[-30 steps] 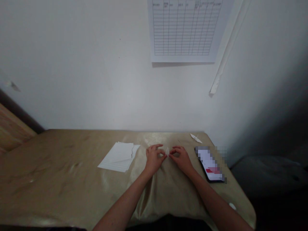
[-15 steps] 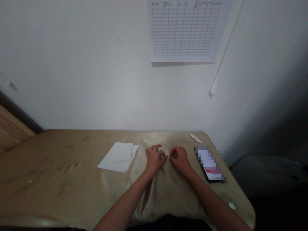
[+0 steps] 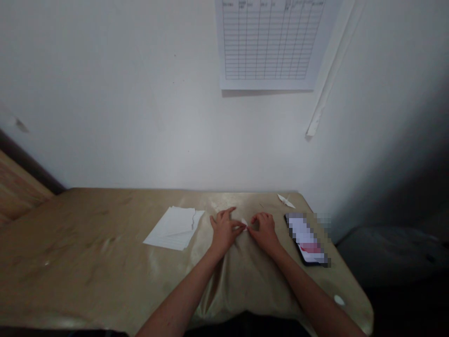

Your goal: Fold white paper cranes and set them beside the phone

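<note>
Between my two hands is a small folded piece of white paper (image 3: 244,222), just above or on the table cover. My left hand (image 3: 224,229) pinches its left side with thumb and forefinger, the other fingers fanned outward. From the right, my right hand (image 3: 264,230) pinches the same paper with its fingertips, the remaining fingers curled. Much of the paper is hidden by the fingertips, and its exact shape is too small to tell. A folded white paper figure with pointed ends (image 3: 286,201) lies near the back right corner.
A stack of white paper sheets (image 3: 171,229), one with a torn edge, lies left of my hands. On the right rests a phone (image 3: 307,241) with a lit, blurred screen. A small white object (image 3: 338,300) sits near the table's (image 3: 105,271) right edge. A wall stands behind.
The fingertips of both hands have shifted slightly around the small paper, which now shows tilted and narrower. My left fingers have straightened a little. The other objects lie as before.
</note>
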`<state>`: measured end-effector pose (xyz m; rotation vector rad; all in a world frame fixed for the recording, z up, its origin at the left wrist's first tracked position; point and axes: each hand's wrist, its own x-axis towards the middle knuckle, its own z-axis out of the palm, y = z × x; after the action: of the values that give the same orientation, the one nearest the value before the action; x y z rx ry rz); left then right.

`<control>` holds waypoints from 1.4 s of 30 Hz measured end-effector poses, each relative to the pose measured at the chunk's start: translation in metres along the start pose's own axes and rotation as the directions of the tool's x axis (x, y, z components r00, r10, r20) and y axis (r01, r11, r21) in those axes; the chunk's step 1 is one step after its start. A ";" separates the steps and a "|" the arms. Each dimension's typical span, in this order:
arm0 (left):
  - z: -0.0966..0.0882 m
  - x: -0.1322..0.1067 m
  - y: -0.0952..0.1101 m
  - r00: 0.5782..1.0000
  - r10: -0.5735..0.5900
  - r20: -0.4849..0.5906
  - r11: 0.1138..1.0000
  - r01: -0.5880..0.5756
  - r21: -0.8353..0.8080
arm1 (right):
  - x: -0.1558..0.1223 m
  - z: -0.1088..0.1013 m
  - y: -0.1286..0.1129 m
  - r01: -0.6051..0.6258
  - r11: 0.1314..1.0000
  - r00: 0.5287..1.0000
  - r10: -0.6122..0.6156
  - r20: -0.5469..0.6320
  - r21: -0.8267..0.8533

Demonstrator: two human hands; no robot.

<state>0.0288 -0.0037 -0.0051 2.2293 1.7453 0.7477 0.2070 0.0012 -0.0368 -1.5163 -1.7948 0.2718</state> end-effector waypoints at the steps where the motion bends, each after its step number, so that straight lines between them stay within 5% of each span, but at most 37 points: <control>1: 0.000 0.000 0.000 1.000 0.001 0.005 1.000 -0.001 0.009 | 0.000 0.001 0.001 0.004 1.000 1.000 -0.004 0.001 -0.004; 23: 0.002 0.002 -0.006 0.999 -0.028 0.017 0.997 0.026 0.074 | 0.001 0.004 0.006 -0.016 1.000 0.999 0.016 0.028 -0.002; 34: 0.002 -0.001 -0.008 0.997 -0.001 0.074 0.980 -0.014 0.199 | 0.006 -0.008 0.003 -0.004 0.999 0.984 0.011 0.179 -0.037; 42: -0.001 0.000 -0.003 0.997 0.071 0.015 0.991 -0.072 0.109 | 0.007 -0.013 -0.001 -0.020 0.998 0.982 0.029 0.189 -0.051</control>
<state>0.0258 -0.0030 -0.0054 2.3740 1.7499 0.6682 0.2146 0.0033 -0.0244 -1.5930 -1.9444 0.3981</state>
